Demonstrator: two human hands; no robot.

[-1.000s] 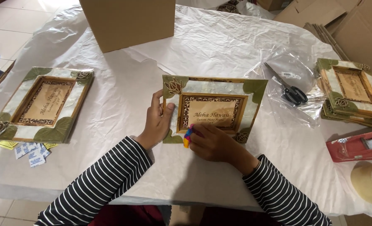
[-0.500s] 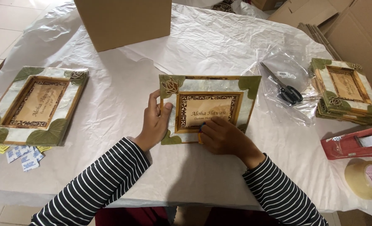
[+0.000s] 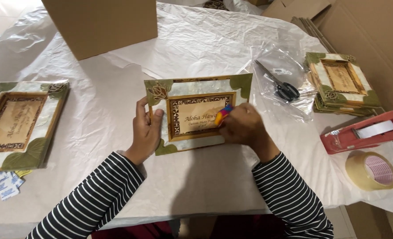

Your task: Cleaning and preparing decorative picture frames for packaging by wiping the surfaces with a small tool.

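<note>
Left hand (image 3: pixel 145 132) is flat on the left edge of the picture frame (image 3: pixel 198 114): thumb lies over the frame's left border, fingers extend up along its outer side, loosely spread, not curled into a grip. It pins the frame rather than lifting it.

Right hand (image 3: pixel 245 126) is closed around a small multicoloured object (image 3: pixel 223 114) (orange, yellow, blue). Fingers are curled tight; only the tip of the object sticks out past the fingertips, resting on the frame's inner panel near its right side. Can't tell what the object is.

The frame lies flat on the white-paper-covered table (image 3: pixel 205 177), directly between the two hands, green leaf corners, pale border, brown inner rim.

Around the fingers:
- Well left of the left hand: a second frame (image 3: pixel 19 124) of the same kind, flat, with small blue-and-white packets (image 3: pixel 1 186) just below it.
- Beyond the left hand's fingertips: cardboard box (image 3: pixel 101 24).
- Right of and beyond the right hand: scissors (image 3: pixel 280 84) on a clear plastic bag (image 3: pixel 289 71).
- Further right: stack of frames (image 3: pixel 342 84), red tape dispenser (image 3: pixel 364 132), roll of tape (image 3: pixel 372 170) nearest the table edge.

Both sleeves are black-and-white striped.
</note>
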